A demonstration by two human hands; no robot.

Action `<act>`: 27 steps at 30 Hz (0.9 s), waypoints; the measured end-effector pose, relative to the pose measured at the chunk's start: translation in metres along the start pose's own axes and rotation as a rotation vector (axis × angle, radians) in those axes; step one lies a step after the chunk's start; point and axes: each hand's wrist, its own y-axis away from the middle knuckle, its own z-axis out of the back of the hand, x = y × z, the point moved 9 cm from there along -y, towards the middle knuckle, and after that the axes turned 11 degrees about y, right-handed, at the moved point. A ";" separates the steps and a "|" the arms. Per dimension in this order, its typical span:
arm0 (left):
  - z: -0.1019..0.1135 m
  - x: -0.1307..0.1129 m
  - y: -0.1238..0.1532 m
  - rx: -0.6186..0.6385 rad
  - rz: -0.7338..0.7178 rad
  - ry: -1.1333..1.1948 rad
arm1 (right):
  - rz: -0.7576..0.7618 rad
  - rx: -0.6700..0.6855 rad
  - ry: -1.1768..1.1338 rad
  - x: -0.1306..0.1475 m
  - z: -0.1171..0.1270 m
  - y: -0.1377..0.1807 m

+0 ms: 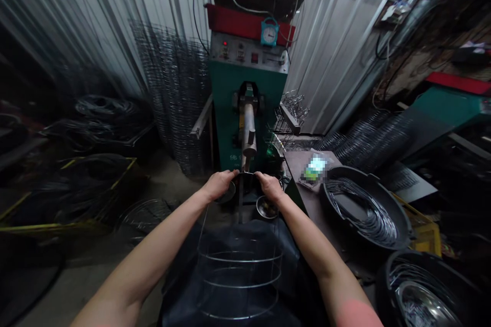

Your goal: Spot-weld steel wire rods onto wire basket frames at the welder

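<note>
My left hand (221, 185) and my right hand (270, 185) are closed on opposite sides of a thin wire ring at the far end of a wire frame (241, 260). Several round hoops joined by long wires make up this frame, which stretches back over my dark apron (180, 291). Between my hands, the ring sits right below the electrode tip of a green spot welding machine (249, 150). Whether ring and tip touch I cannot tell. Beneath my right hand is a small metal bowl (267, 207) with small pieces in it.
Tall stacks of wire frames (172, 97) stand left of the machine. To the right are a black tub (366, 209) of wire rings, a second tub (418, 291) and a side table (303, 161). A blue clock (269, 33) hangs on the machine. A yellow-edged crate (69, 222) stands left.
</note>
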 end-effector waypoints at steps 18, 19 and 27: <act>0.002 0.013 -0.011 -0.029 -0.006 0.456 | -0.030 -0.011 -0.299 -0.010 0.001 -0.012; 0.004 0.013 -0.012 -0.012 0.002 0.473 | -0.026 -0.001 -0.316 -0.011 0.003 -0.013; 0.013 0.019 -0.019 0.046 0.164 0.589 | -0.021 0.004 -0.407 -0.014 0.009 -0.021</act>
